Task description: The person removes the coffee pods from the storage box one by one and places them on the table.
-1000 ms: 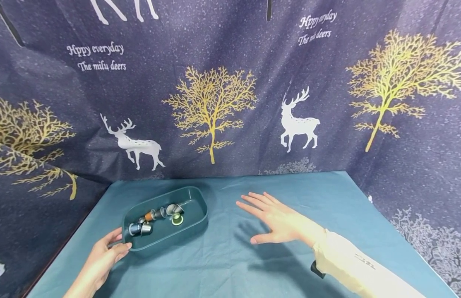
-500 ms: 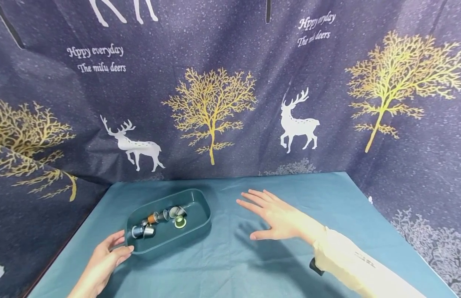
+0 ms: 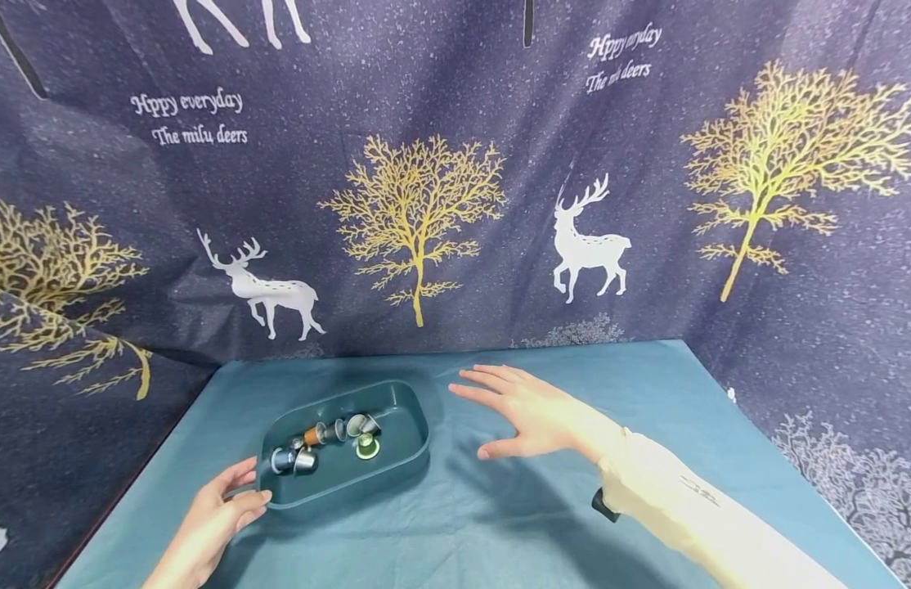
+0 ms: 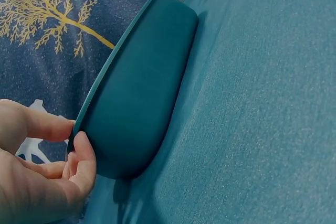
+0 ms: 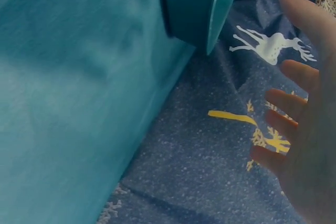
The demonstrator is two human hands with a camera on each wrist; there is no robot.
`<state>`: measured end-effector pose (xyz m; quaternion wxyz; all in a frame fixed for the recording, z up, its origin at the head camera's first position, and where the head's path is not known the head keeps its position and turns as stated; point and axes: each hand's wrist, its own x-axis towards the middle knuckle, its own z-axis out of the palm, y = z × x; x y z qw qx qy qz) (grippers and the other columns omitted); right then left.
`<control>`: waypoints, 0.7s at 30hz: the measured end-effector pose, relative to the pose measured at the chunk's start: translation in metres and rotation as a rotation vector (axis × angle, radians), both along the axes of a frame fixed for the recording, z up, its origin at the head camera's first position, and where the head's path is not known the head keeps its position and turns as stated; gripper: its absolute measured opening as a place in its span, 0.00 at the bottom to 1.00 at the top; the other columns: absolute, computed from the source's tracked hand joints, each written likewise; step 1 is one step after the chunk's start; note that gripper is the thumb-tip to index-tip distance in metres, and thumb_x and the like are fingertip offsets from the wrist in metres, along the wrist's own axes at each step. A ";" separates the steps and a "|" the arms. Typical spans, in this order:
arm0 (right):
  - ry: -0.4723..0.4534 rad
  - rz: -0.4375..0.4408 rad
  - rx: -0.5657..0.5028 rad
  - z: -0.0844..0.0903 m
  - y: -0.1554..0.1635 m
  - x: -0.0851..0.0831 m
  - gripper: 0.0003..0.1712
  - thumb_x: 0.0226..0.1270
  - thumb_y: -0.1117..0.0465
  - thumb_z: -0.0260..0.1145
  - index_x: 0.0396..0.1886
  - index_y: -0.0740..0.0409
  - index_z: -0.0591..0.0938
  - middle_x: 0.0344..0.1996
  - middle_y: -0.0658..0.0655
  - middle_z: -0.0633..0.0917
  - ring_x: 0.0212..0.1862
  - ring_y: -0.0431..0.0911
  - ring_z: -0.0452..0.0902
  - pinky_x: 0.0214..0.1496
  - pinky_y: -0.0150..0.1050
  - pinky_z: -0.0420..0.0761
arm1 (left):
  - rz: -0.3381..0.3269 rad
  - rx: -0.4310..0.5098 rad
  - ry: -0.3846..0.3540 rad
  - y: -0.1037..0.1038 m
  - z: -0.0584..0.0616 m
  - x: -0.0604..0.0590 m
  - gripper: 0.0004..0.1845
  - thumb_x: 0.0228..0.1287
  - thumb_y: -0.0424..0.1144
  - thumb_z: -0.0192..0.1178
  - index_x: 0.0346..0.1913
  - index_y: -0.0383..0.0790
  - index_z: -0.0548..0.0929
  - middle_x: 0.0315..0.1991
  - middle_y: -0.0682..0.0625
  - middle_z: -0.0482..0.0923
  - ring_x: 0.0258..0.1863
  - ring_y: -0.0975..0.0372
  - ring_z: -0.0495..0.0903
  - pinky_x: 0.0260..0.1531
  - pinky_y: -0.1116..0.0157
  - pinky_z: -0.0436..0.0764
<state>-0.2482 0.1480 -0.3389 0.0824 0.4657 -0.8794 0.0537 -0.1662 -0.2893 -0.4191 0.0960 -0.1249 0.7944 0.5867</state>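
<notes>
A teal plastic basin [image 3: 352,483] with rounded corners stands on the cloth, left of centre. Inside it lie several coffee capsules: a green one [image 3: 367,446], an orange one [image 3: 313,434], a blue one [image 3: 282,460] and some silver or grey ones, mostly along its left and far side. My left hand [image 3: 218,511] pinches the rim at the basin's left end; the left wrist view shows thumb and fingers on that rim [image 4: 113,59]. Off to the right of the basin, my right hand [image 3: 532,413] hovers over the cloth with spread fingers, touching nothing.
Teal cloth [image 3: 455,532] covers the table. Behind it hangs a dark blue curtain [image 3: 455,245] printed with white deer and golden trees, which also closes off the left and right sides. A small black object [image 3: 605,505] sits beneath the right sleeve's cuff.
The basin has slid to the right and slightly nearer, with my left hand moving along on its rim. My right hand has shifted left and a little farther away, still spread.
</notes>
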 end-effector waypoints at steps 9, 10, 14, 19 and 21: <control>-0.029 -0.003 0.028 0.005 -0.014 -0.007 0.47 0.61 0.31 0.63 0.77 0.40 0.61 0.74 0.49 0.66 0.76 0.48 0.61 0.75 0.50 0.65 | -0.019 0.023 -0.049 0.006 0.003 0.000 0.41 0.71 0.34 0.55 0.77 0.25 0.44 0.71 0.26 0.47 0.51 0.60 0.78 0.54 0.57 0.82; -0.034 -0.001 0.028 0.006 -0.015 -0.007 0.47 0.61 0.32 0.64 0.77 0.41 0.62 0.74 0.49 0.67 0.75 0.48 0.62 0.75 0.49 0.65 | -0.021 0.023 -0.052 0.007 0.003 0.000 0.41 0.70 0.34 0.55 0.77 0.25 0.45 0.71 0.26 0.47 0.52 0.60 0.78 0.54 0.57 0.82; -0.059 -0.003 0.033 0.009 -0.019 -0.008 0.47 0.61 0.33 0.65 0.76 0.41 0.64 0.73 0.48 0.68 0.74 0.47 0.63 0.74 0.49 0.67 | -0.029 0.020 -0.062 0.008 0.002 0.000 0.40 0.70 0.34 0.55 0.77 0.26 0.46 0.71 0.27 0.48 0.52 0.59 0.78 0.54 0.56 0.82; -0.080 -0.002 0.038 0.010 -0.023 -0.009 0.46 0.61 0.32 0.65 0.76 0.39 0.63 0.73 0.47 0.68 0.75 0.46 0.63 0.74 0.48 0.66 | -0.035 0.013 -0.065 0.011 0.001 0.003 0.40 0.69 0.34 0.55 0.77 0.27 0.48 0.71 0.28 0.50 0.53 0.57 0.77 0.55 0.55 0.81; -0.085 0.000 0.040 0.010 -0.024 -0.010 0.46 0.61 0.32 0.65 0.76 0.39 0.63 0.73 0.47 0.68 0.75 0.46 0.63 0.74 0.48 0.66 | -0.035 0.012 -0.062 0.012 0.000 0.004 0.39 0.69 0.34 0.55 0.77 0.27 0.49 0.71 0.28 0.50 0.54 0.56 0.77 0.55 0.55 0.81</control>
